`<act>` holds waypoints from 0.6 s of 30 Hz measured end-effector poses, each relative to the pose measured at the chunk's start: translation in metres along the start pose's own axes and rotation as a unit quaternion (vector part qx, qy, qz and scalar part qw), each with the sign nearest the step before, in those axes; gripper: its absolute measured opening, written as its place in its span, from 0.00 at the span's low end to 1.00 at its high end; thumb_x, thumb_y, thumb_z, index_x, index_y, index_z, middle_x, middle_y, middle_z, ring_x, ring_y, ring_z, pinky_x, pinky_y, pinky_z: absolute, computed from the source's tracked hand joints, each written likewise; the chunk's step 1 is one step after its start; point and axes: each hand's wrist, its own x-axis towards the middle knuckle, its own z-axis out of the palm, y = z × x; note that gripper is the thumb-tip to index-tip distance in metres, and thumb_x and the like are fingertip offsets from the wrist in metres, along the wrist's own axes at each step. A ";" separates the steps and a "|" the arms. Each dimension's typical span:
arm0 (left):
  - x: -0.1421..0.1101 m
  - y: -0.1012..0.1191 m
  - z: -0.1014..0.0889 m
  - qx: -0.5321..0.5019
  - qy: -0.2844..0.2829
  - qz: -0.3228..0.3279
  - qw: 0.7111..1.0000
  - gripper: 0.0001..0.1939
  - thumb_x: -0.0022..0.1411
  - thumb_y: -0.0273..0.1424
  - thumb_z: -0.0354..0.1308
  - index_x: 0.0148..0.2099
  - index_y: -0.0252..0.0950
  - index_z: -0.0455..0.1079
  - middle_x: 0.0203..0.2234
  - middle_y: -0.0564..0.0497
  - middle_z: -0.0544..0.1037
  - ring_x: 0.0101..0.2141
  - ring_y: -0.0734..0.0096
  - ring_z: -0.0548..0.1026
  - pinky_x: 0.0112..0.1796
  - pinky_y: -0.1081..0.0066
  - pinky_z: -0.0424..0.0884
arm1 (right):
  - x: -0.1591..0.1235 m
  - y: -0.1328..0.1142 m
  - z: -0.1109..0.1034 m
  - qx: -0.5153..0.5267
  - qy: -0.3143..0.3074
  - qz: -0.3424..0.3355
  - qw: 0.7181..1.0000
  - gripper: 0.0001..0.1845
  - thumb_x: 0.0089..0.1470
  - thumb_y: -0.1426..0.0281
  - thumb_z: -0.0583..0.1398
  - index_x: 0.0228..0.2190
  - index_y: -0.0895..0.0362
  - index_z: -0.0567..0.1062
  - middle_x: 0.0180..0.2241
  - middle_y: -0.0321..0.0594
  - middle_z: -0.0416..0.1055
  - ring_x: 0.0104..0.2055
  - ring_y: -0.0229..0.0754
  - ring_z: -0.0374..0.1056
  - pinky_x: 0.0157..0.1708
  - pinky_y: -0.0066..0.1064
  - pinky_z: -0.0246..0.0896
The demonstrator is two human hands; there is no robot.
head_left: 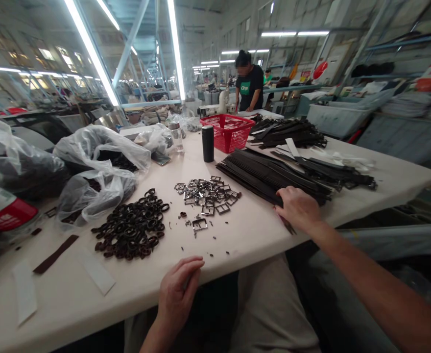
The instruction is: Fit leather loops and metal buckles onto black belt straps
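Observation:
My right hand [299,208] reaches to the near edge of a stack of long dark straps [263,171], its fingers curled at a strap there. A small pointed tool with a reddish handle [286,221] lies under that hand, partly hidden by it. At the table's front edge rests my left hand [180,284], empty, with fingers stretched out. Ahead of it a single metal buckle [200,224] lies apart from a heap of silver buckles [208,192]. To the left is a pile of dark brown loops [131,228].
Behind the buckles stand a black cylindrical bottle [207,143] and a red basket [230,132]. Clear plastic bags [101,152] crowd the left side. White strips [97,272] and a brown strip [56,254] lie front left. More dark straps [292,132] lie far right. A co-worker [250,81] stands beyond.

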 end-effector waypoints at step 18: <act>0.000 0.002 0.001 0.042 -0.008 0.024 0.999 0.10 0.66 0.25 0.56 0.45 0.41 0.76 0.41 0.49 0.83 0.41 0.68 0.82 0.43 0.71 0.78 | 0.007 -0.011 -0.001 0.089 -0.069 0.067 0.991 0.20 0.65 0.58 0.52 0.40 0.55 0.80 0.44 0.45 0.78 0.43 0.47 0.74 0.39 0.34 0.64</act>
